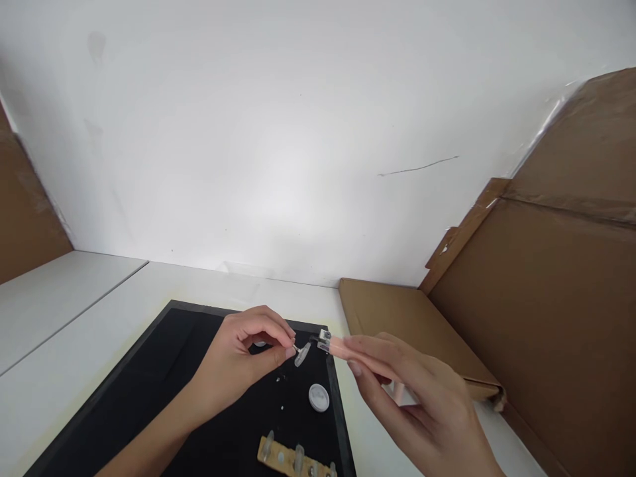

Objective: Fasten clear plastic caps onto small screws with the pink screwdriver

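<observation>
My left hand (248, 351) pinches the thin stem of a small translucent oval piece (302, 354) between thumb and index finger, above the black mat. Facing it from the right, my right hand (412, 391) grips a pink handheld tool (342, 348) with a clear and metallic head. The tool's dark tip points at the translucent piece; whether they touch is too small to tell. Below the hands, a small round white dish (318, 397) sits on the mat (218, 424). Nearer the front edge lies a tan strip (285, 457) with several translucent pieces standing on it.
The mat rests on a white table (114, 298). A flat cardboard box (397, 311) lies behind my right hand, and tall cardboard (556, 298) stands on the right. A white wall (248, 132) rises behind. Tiny white bits dot the mat.
</observation>
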`<state>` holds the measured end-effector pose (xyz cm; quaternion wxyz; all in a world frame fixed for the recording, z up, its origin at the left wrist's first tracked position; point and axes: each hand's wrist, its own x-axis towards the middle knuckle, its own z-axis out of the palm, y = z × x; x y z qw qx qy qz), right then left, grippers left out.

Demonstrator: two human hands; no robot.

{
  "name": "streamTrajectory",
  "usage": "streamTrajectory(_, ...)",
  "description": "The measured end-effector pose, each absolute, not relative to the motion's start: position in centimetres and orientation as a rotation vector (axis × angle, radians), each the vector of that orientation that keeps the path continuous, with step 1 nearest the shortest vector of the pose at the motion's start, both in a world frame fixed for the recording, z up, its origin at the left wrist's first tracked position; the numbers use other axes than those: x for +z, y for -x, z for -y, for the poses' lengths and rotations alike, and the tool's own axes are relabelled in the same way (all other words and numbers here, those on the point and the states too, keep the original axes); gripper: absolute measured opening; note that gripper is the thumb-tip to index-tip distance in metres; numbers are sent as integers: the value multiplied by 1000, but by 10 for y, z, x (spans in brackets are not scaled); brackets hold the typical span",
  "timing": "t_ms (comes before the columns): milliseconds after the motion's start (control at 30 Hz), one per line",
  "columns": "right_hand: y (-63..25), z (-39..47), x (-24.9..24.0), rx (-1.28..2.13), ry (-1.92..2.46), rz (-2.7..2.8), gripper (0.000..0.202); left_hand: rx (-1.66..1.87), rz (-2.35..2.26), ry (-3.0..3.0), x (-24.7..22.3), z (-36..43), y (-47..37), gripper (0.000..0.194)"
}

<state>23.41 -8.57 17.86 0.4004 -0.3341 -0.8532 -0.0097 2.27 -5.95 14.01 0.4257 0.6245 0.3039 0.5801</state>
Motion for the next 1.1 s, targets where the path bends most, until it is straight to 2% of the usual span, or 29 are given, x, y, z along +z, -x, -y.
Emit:
streamTrajectory(300,-229,85,184,67,766,2257,27,1501,-891,-1708,143,58,-25,17)
streamTrajectory(767,-233,84,177,-52,883,2173,24,1498,-925,-1731,142,60,-23,17)
streamTrajectory(1100,-229,86,182,-98,810,2105,28,1410,-799,-1439,140,57,-19,7)
